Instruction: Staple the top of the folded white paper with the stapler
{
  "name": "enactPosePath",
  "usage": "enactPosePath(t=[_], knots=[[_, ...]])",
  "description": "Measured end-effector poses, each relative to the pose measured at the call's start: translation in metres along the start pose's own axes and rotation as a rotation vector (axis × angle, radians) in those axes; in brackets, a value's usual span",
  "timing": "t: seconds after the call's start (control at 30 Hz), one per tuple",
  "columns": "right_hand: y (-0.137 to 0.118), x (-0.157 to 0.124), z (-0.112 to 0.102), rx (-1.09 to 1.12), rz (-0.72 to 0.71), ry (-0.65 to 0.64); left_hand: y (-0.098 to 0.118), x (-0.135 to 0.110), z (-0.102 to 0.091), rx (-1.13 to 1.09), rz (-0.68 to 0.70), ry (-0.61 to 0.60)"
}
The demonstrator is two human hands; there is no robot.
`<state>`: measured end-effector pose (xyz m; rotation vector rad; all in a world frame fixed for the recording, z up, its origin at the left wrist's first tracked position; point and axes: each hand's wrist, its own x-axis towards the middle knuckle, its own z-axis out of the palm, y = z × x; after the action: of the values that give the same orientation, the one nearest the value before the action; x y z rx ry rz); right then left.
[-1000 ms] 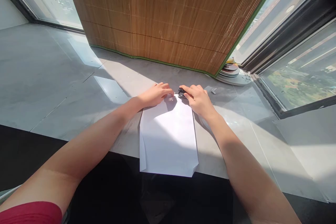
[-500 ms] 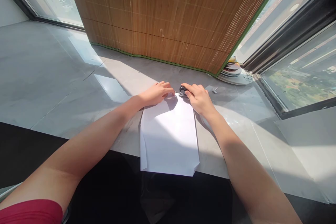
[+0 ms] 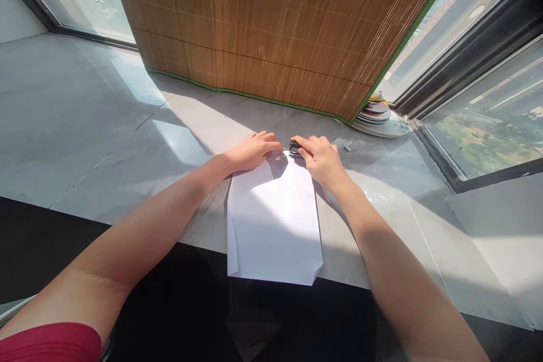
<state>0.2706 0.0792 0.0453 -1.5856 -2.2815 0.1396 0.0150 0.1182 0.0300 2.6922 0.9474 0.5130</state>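
White sheets of paper (image 3: 275, 220) lie on the grey ledge, their near end reaching past its front edge. At the far edge of the paper, my right hand (image 3: 321, 161) is closed around a small black stapler (image 3: 293, 146), whose front end meets the sheet's top edge. My left hand (image 3: 257, 151) rests on the far left corner with fingers bent and pressed together on the paper. What lies under those fingertips is hidden. The near corners of the stack are slightly bent.
A brown bamboo blind (image 3: 271, 34) with green edging hangs just beyond my hands. Stacked plates (image 3: 375, 116) stand at the back right by the window frame. A small grey piece, perhaps a staple strip (image 3: 348, 147), lies right of my right hand.
The black top of the stapler appears slightly lower and tilted closer to the paper in my right hand. My left hand and the paper hold nearly the same place.
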Motion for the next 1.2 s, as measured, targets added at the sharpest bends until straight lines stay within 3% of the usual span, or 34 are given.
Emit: enactPosePath(t=[0.57,1.2], knots=[[-0.019,-0.003,0.008,-0.232,-0.023,0.007,-0.001,0.001,0.001,0.001,-0.009,0.016],[-0.009,-0.002,0.012,0.100,0.124,0.124,-0.001,0.000,-0.001,-0.021,0.023,-0.002]])
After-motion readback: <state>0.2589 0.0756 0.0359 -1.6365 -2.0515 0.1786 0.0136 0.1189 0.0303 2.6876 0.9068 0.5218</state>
